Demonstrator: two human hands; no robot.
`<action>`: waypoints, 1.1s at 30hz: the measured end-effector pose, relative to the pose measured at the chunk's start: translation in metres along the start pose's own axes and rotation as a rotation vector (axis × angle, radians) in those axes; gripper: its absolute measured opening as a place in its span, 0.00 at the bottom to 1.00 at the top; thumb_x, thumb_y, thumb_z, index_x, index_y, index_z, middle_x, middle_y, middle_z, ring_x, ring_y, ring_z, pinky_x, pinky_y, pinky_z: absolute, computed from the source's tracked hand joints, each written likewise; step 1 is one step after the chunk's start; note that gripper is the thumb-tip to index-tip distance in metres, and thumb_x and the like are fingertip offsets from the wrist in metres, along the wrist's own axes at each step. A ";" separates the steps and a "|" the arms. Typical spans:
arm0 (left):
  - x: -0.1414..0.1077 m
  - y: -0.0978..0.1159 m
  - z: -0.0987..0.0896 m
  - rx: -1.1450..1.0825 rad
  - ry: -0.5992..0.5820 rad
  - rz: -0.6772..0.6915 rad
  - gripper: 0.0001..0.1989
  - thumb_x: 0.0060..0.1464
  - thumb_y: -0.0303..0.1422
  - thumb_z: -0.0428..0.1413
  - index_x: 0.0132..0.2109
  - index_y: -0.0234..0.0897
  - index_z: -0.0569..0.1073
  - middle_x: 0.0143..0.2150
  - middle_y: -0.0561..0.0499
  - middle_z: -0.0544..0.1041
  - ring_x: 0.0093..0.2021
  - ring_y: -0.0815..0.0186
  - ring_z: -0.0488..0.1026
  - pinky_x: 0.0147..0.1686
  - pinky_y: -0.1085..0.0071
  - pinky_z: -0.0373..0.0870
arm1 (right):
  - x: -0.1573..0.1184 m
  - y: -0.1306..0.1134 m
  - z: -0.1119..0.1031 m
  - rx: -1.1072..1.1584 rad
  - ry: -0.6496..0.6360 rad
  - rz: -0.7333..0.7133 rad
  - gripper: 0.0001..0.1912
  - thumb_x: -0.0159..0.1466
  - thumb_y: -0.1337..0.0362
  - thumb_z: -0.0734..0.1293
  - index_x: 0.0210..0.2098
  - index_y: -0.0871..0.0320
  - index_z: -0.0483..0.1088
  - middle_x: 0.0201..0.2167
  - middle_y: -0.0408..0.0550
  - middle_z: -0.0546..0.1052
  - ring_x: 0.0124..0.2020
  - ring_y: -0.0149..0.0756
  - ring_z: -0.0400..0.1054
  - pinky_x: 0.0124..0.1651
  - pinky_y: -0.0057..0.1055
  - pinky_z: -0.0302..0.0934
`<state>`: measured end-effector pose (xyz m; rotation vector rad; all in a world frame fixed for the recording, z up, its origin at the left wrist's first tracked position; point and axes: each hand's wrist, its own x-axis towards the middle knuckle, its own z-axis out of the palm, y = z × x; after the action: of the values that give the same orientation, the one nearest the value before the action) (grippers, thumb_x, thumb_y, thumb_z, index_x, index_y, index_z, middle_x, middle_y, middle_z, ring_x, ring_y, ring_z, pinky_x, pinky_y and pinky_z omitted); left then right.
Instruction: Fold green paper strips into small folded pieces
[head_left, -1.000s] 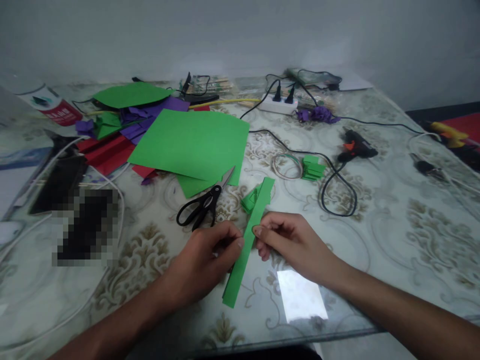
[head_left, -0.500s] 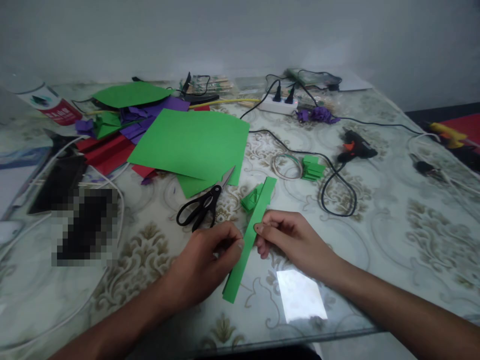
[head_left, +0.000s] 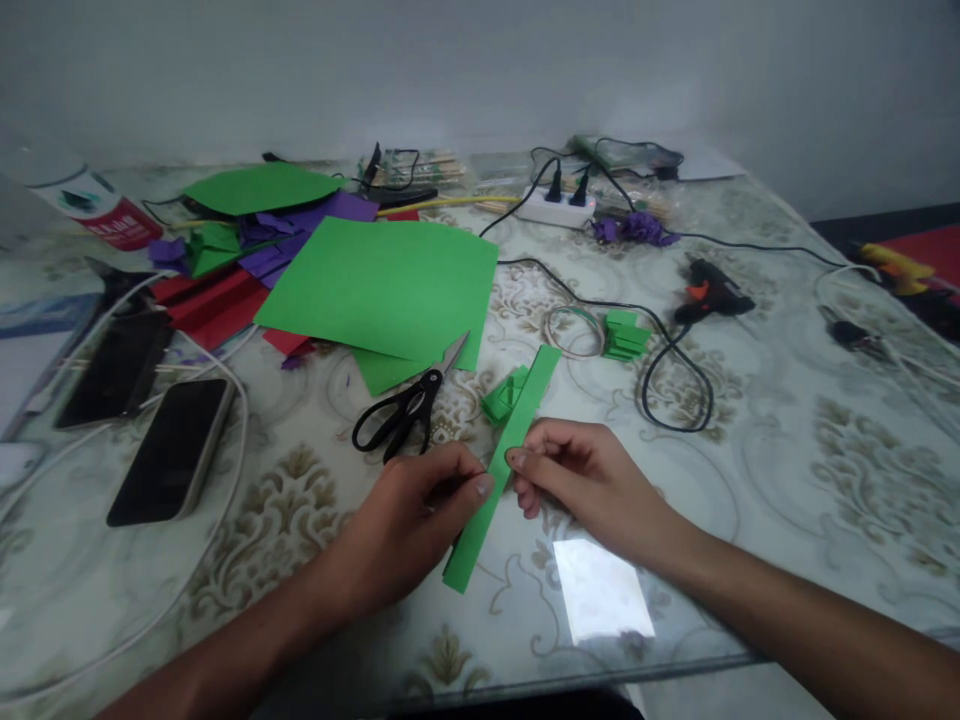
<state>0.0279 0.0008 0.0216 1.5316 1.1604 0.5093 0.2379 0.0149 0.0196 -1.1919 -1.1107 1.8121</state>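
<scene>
A long narrow strip of folded green paper [head_left: 517,430] is held at a slant above the table. My right hand [head_left: 574,470] pinches its right edge near the middle, thumb on top. From the other side, my left hand [head_left: 431,510] has thumb and forefinger closed on the strip's left edge. Just behind the strip lies a small folded green paper piece [head_left: 501,398], partly covered by it. Black-handled scissors [head_left: 409,408] rest close beyond my left hand, blades pointing away over the edge of a green paper sheet [head_left: 390,285].
Left are a phone [head_left: 174,450], white cable and red paper [head_left: 214,305]. A glue gun [head_left: 712,292] with a looped cord lies right, near another folded green piece [head_left: 625,336]. A white power strip [head_left: 556,207] and purple paper flower [head_left: 636,229] are at the back.
The green strip has shifted slightly up and away between my hands. My left thumb and forefinger have moved a little right onto its edge. My right hand is almost still.
</scene>
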 end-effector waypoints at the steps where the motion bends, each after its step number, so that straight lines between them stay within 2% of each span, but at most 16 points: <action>1: 0.000 0.001 0.000 -0.004 -0.002 -0.003 0.14 0.69 0.38 0.52 0.34 0.37 0.72 0.28 0.56 0.67 0.29 0.68 0.63 0.29 0.72 0.60 | 0.000 0.000 0.000 0.006 0.000 -0.002 0.17 0.59 0.55 0.80 0.26 0.59 0.74 0.23 0.42 0.79 0.23 0.28 0.72 0.29 0.26 0.69; 11: 0.001 0.005 0.001 -0.129 0.010 -0.025 0.13 0.66 0.38 0.54 0.34 0.36 0.72 0.29 0.55 0.68 0.30 0.68 0.63 0.29 0.72 0.60 | -0.002 0.000 0.002 0.010 -0.028 -0.002 0.17 0.59 0.54 0.79 0.27 0.59 0.74 0.23 0.42 0.79 0.24 0.30 0.73 0.30 0.27 0.70; 23: -0.001 -0.002 0.000 -0.105 -0.022 -0.013 0.16 0.69 0.42 0.52 0.37 0.35 0.74 0.31 0.53 0.70 0.31 0.66 0.63 0.30 0.70 0.59 | 0.001 0.008 0.001 -0.030 -0.077 0.011 0.18 0.58 0.54 0.80 0.27 0.60 0.74 0.21 0.42 0.78 0.23 0.30 0.72 0.29 0.27 0.66; 28: -0.002 -0.002 0.001 -0.059 -0.030 0.027 0.15 0.70 0.40 0.52 0.37 0.36 0.74 0.30 0.54 0.70 0.31 0.67 0.64 0.30 0.71 0.59 | 0.001 0.006 0.001 -0.034 -0.038 0.018 0.19 0.57 0.53 0.81 0.26 0.60 0.74 0.18 0.39 0.74 0.20 0.28 0.67 0.26 0.25 0.61; 33: -0.002 0.000 0.001 -0.086 -0.036 0.032 0.13 0.69 0.38 0.52 0.36 0.36 0.73 0.29 0.55 0.68 0.30 0.68 0.63 0.28 0.73 0.59 | 0.002 0.003 -0.004 -0.032 0.033 -0.017 0.19 0.60 0.53 0.79 0.24 0.60 0.75 0.18 0.40 0.74 0.22 0.27 0.65 0.28 0.25 0.59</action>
<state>0.0281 -0.0013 0.0219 1.4818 1.0746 0.5440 0.2403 0.0167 0.0156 -1.2225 -1.1319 1.7619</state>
